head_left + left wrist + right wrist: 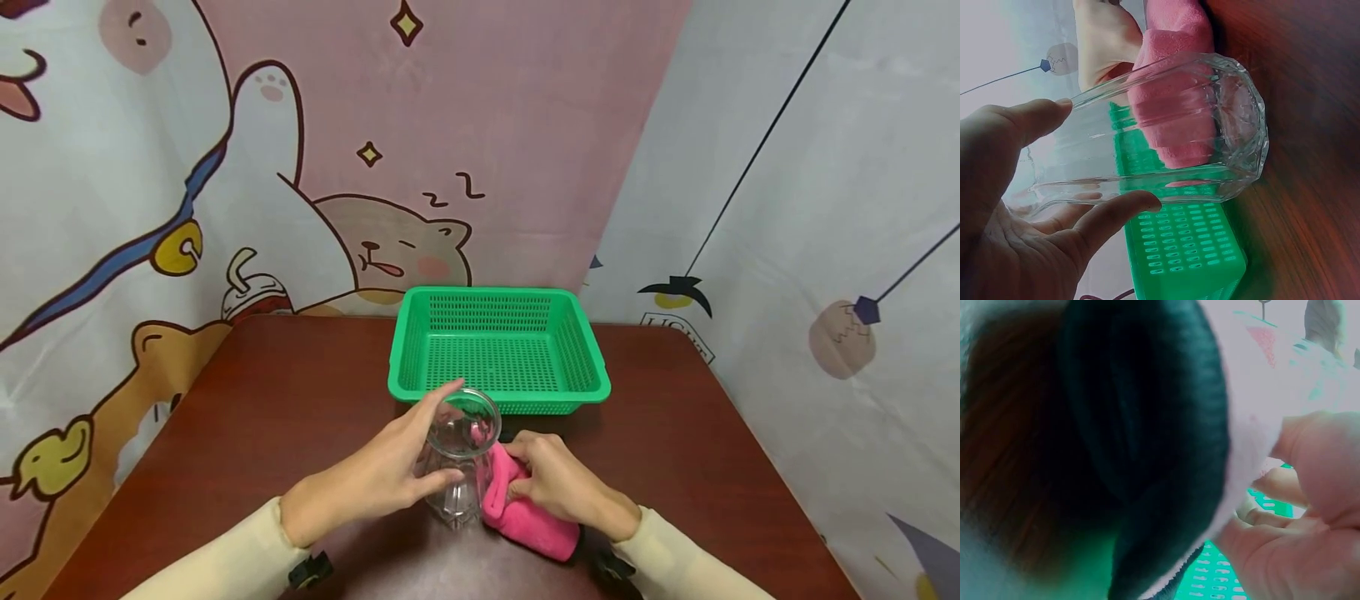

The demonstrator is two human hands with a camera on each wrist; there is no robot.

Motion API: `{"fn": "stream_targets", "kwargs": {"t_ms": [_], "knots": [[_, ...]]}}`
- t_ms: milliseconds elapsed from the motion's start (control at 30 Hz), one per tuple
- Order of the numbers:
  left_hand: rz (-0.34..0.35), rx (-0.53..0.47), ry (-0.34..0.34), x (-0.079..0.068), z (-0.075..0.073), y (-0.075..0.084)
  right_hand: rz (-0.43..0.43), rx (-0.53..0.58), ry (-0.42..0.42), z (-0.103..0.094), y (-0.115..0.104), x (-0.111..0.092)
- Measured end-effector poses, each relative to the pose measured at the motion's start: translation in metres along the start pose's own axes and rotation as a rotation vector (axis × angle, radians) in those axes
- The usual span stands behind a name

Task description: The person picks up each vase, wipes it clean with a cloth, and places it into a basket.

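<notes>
A clear glass jar (456, 492) with a round rim and faceted sides is held upright by my left hand (378, 471), thumb on the near side and fingers round the back. In the left wrist view, the thumb and fingers grip the jar (1241, 119) near its rim end. My right hand (555, 479) pinches a bunched pink cloth (536, 529) right beside the jar. Part of that cloth hangs toward me and shows a dark edge. The right wrist view is mostly filled by the cloth's dark side (1166, 412), close and blurred.
Behind the hands, a green perforated plastic basket (498, 362) stands at the back of the dark red-brown table (300, 392). Cartoon-printed cloth walls (525, 125) rise behind and beside the table.
</notes>
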State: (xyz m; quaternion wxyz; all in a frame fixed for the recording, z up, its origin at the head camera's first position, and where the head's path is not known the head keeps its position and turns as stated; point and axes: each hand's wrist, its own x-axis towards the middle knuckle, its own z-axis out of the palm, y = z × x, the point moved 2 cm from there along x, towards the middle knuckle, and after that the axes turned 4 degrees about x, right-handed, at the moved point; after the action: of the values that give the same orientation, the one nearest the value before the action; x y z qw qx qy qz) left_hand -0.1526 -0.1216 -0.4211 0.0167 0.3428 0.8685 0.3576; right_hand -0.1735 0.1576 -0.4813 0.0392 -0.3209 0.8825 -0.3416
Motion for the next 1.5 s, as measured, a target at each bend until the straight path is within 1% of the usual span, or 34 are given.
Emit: {"fn": "stream_targets", "kwargs": {"t_ms": [100, 267, 500, 667, 767, 933, 1100, 1200, 1500], "knots": [[-0.009, 0.001, 0.0, -0.001, 0.003, 0.001, 0.004, 0.019, 0.001, 0.0, 0.001, -0.003], [0.002, 0.002, 0.005, -0.001, 0.006, 0.001, 0.011, 0.05, 0.014, 0.002, 0.002, -0.007], [-0.005, -0.03, -0.02, -0.002, 0.008, 0.002, 0.021, 0.072, 0.023, 0.005, 0.003, -0.012], [0.007, -0.031, -0.002, -0.003, 0.005, 0.001, 0.004, 0.054, 0.029, 0.004, 0.0, -0.009], [0.017, -0.014, 0.004, -0.004, 0.003, 0.0, -0.012, 0.048, 0.038, 0.002, -0.003, -0.006], [0.009, -0.009, 0.0, -0.003, 0.001, 0.001, -0.014, 0.064, 0.063, -0.004, -0.007, -0.002], [0.019, 0.009, 0.02, 0.0, 0.0, 0.001, -0.016, 0.083, 0.096, -0.01, -0.009, 0.0], [0.027, 0.016, 0.023, 0.0, 0.001, 0.0, -0.025, 0.088, 0.104, -0.011, -0.01, -0.001], [0.016, 0.013, 0.015, 0.0, 0.0, 0.0, -0.033, 0.137, 0.125, -0.015, -0.017, -0.002]]}}
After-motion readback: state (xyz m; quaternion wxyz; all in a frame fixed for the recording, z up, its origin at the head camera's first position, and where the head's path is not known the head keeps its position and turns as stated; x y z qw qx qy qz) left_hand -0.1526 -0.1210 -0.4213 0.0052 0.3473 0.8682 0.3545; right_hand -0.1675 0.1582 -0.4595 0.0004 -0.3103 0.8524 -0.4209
